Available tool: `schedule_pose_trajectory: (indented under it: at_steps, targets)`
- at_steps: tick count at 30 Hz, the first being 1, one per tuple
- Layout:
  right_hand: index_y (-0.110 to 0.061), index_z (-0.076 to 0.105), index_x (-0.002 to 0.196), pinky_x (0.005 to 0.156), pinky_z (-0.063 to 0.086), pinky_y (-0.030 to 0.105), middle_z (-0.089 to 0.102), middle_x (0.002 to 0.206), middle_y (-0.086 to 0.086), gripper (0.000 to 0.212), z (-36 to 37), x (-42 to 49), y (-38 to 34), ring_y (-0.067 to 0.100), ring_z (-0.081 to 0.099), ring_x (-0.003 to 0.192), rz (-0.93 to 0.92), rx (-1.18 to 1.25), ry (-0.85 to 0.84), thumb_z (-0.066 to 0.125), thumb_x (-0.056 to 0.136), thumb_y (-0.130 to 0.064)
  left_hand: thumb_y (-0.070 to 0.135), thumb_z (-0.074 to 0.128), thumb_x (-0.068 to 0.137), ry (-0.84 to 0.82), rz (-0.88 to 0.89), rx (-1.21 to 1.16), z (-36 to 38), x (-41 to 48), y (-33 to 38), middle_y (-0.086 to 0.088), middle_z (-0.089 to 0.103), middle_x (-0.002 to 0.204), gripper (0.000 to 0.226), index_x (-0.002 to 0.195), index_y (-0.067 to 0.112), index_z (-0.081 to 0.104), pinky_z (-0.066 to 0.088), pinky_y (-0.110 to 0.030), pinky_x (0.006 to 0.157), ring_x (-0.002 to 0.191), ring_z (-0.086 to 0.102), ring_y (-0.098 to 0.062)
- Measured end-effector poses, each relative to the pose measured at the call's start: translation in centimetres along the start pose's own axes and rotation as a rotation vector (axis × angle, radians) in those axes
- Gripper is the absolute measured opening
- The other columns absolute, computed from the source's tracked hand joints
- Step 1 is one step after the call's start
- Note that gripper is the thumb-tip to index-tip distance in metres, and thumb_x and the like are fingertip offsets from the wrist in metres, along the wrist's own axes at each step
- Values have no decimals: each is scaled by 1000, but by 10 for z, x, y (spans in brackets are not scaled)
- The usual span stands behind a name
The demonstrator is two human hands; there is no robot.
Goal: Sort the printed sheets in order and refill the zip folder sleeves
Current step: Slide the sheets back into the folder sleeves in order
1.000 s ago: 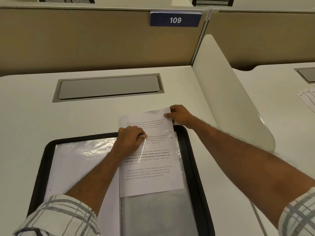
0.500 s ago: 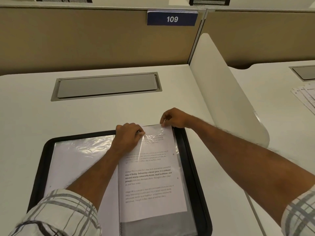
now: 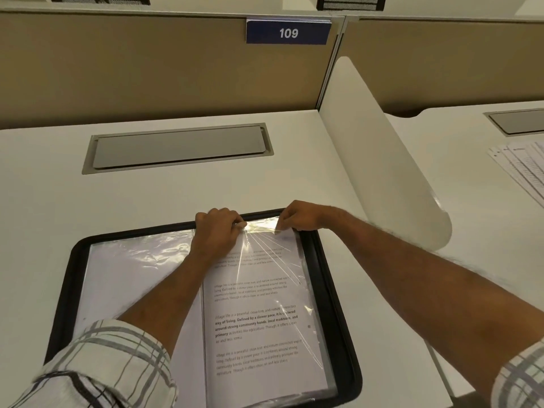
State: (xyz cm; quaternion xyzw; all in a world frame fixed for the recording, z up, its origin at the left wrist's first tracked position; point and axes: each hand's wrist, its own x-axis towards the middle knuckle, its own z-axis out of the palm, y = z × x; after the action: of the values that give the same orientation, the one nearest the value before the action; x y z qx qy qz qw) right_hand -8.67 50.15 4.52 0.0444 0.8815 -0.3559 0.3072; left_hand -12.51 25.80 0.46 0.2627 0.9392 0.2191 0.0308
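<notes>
An open black zip folder (image 3: 63, 293) lies on the white desk in front of me, with clear plastic sleeves on both sides. A printed sheet (image 3: 259, 325) with several paragraphs of text sits inside the right-hand clear sleeve (image 3: 294, 260). My left hand (image 3: 217, 231) pinches the sleeve's top edge at its left part, fingers curled. My right hand (image 3: 297, 216) pinches the same top edge near its right corner. The film is stretched and wrinkled between the two hands. The left-hand sleeve (image 3: 132, 269) holds a blank-looking sheet.
A grey cable hatch (image 3: 176, 148) is set in the desk behind the folder. A white curved divider (image 3: 382, 160) stands on the right. Beyond it, several printed sheets (image 3: 524, 169) lie on the neighbouring desk. A tan partition carries a blue sign "109" (image 3: 288, 32).
The printed sheet has slid down from sticking out above the folder to lying fully inside the right sleeve. Both hands now pinch the sleeve's top edge.
</notes>
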Motion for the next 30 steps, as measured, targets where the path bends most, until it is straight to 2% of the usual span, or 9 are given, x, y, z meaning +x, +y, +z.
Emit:
schedule_pose_trajectory:
  at_steps: [4, 8, 12, 15, 18, 21, 24, 27, 30]
  targets:
    - [-9, 66, 122, 75, 43, 20, 65, 105, -2, 29, 9, -8, 5, 7, 58, 85, -11, 108, 116, 57, 99, -25, 35, 57, 96, 46, -5, 2, 1, -5, 2, 6, 67, 96, 16, 98, 25, 70, 34, -42, 89, 96, 59, -21]
    - [-6, 58, 119, 67, 46, 25, 64, 91, 2, 27, 21, -20, 11, 7, 57, 68, 37, 289, 323, 55, 100, -25, 39, 54, 96, 85, 24, -28, -4, -20, 3, -1, 63, 116, 30, 116, 20, 64, 35, -45, 94, 107, 57, -24]
    - [-8, 56, 116, 61, 46, 25, 67, 84, 8, 23, 44, -41, 17, 7, 57, 56, 65, 426, 454, 57, 99, -24, 47, 49, 91, 113, 35, -70, -10, -58, -6, 3, 58, 122, 39, 119, 23, 60, 36, -44, 93, 113, 55, -21]
    - [-13, 57, 112, 63, 45, 21, 64, 86, -4, 21, 70, -63, 22, 0, 59, 60, 59, 456, 487, 63, 95, -23, 53, 42, 91, 99, 37, -30, -11, -96, -18, 3, 56, 130, 48, 124, 23, 60, 36, -44, 98, 122, 51, -20]
    - [-22, 51, 123, 69, 42, 18, 62, 91, -11, 38, 100, -88, 25, 1, 58, 75, 56, 289, 593, 69, 90, -20, 54, 43, 91, 104, 68, -47, -9, -131, -22, 2, 58, 133, 49, 123, 23, 63, 38, -45, 102, 124, 52, -19]
    - [-16, 47, 137, 92, 39, 26, 55, 122, -2, 57, 131, -102, 29, 14, 50, 107, -41, -38, 762, 72, 87, -28, 52, 46, 91, 81, 151, -14, 0, -156, -23, 1, 58, 134, 46, 120, 22, 65, 39, -41, 101, 124, 54, -20]
    - [-18, 46, 141, 109, 38, 37, 45, 144, 3, 63, 163, -106, 24, 20, 42, 130, -96, -176, 768, 65, 89, -47, 56, 46, 90, 0, 149, 23, 7, -171, -21, -4, 52, 144, 53, 126, 21, 64, 34, -43, 108, 133, 47, -22]
    - [-25, 40, 146, 118, 24, 41, 30, 158, 2, 71, 196, -107, 12, 21, 25, 146, -70, -284, 716, 49, 89, -67, 67, 34, 91, -83, 139, 80, 8, -177, -18, -5, 41, 153, 67, 135, 22, 57, 20, -43, 116, 142, 38, -23]
    - [-27, 36, 150, 123, 14, 48, 16, 165, 2, 78, 218, -110, 3, 23, 8, 152, -25, -297, 693, 40, 88, -74, 80, 7, 85, -155, 141, 95, 5, -180, -16, -2, 14, 164, 90, 150, 25, 37, -3, -40, 120, 151, 11, -18]
